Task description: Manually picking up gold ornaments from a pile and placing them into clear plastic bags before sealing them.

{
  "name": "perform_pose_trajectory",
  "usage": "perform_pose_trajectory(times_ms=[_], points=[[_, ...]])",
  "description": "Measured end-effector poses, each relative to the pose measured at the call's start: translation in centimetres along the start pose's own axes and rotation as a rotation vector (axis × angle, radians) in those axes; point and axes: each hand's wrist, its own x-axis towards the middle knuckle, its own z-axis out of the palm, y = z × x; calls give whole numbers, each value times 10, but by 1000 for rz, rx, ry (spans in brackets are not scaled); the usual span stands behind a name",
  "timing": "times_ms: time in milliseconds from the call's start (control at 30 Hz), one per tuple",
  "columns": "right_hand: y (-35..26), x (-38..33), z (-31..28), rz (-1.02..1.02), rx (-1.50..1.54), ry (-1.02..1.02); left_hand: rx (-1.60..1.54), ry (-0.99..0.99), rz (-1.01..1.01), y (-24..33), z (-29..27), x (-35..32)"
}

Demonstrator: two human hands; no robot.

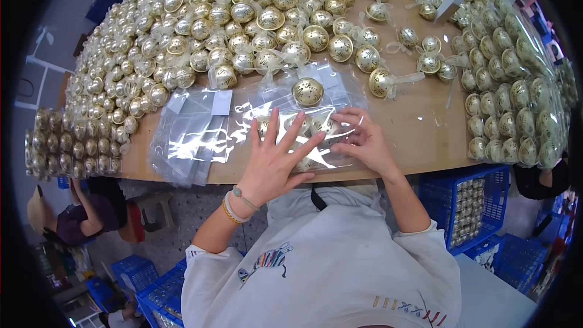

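A clear plastic bag (pixel 331 161) with several round gold bells inside lies near the table's front edge. My left hand (pixel 267 164) rests flat across it, fingers spread wide over the bells. At the bag's right side, the curled thumb and fingers of my right hand (pixel 367 146) grip the film. Just beyond the fingertips, a loose gold bell (pixel 308 92) with dark markings sits on top of plastic. Flat empty clear bags (pixel 188 136) with white labels lie to the left of my left hand. Glare hides part of the bag's contents.
A large heap of gold bells (pixel 243 12) with sheer ribbons covers the back and left of the brown table (pixel 419 127). Packed bells are stacked at the right (pixel 510 109) and far left (pixel 70 146). Blue crates (pixel 495 200) stand below. Another person (pixel 85 212) is at the left.
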Motion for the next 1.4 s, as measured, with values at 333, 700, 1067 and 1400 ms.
perform_pose_trajectory(times_ms=[333,700,1067,1400], points=[[3,18,-45,-49,-459,584,-23,-41,73,8,6,19],[-23,-25,-23,-107,-824,296,4,-27,65,11,6,20],[-5,-6,-40,450,51,-97,-191,120,44,1,-18,31],[-28,10,15,-462,-9,12,-586,1054,-221,41,73,-6]])
